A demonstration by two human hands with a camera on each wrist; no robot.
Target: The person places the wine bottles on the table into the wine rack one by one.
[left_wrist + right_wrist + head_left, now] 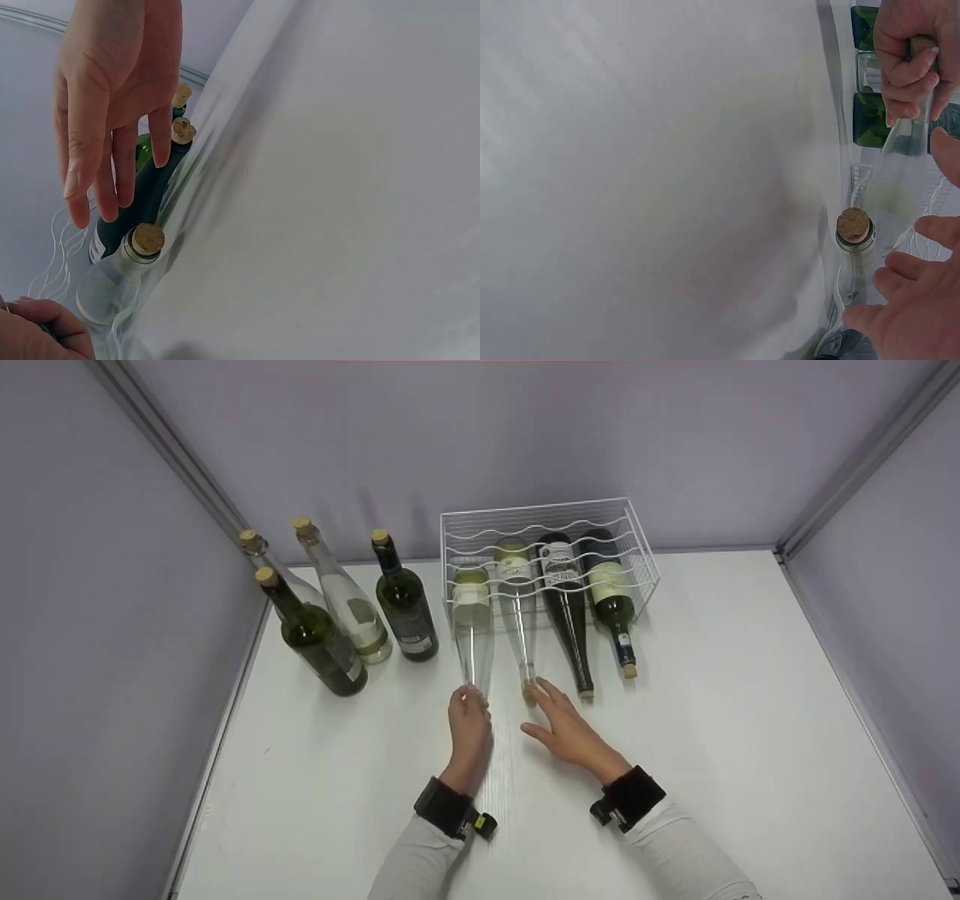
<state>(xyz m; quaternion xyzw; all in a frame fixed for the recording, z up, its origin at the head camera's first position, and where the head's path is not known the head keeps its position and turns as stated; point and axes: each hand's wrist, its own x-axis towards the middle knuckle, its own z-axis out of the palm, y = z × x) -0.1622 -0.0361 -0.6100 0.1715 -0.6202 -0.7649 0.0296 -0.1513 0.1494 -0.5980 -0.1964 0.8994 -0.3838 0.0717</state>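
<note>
My left hand (470,724) grips the neck of a clear corked bottle (472,641), whose base lies in the leftmost slot of a white wire rack (536,508). In the right wrist view, that hand's fingers curl around the neck just below the cork. My right hand (574,735) is spread with fingers apart, its fingertips close to the cork of a second clear bottle (517,615). That bottle lies beside the first in the rack. Further right in the rack lie a dark slim bottle (570,619) and a green bottle with a cream label (616,611).
Left of the rack stand several upright corked bottles: a dark green one (405,607), a clear one (349,611), another green one (319,645) and a clear one behind it (262,551). Grey-framed panels (480,435) enclose the white table (750,720).
</note>
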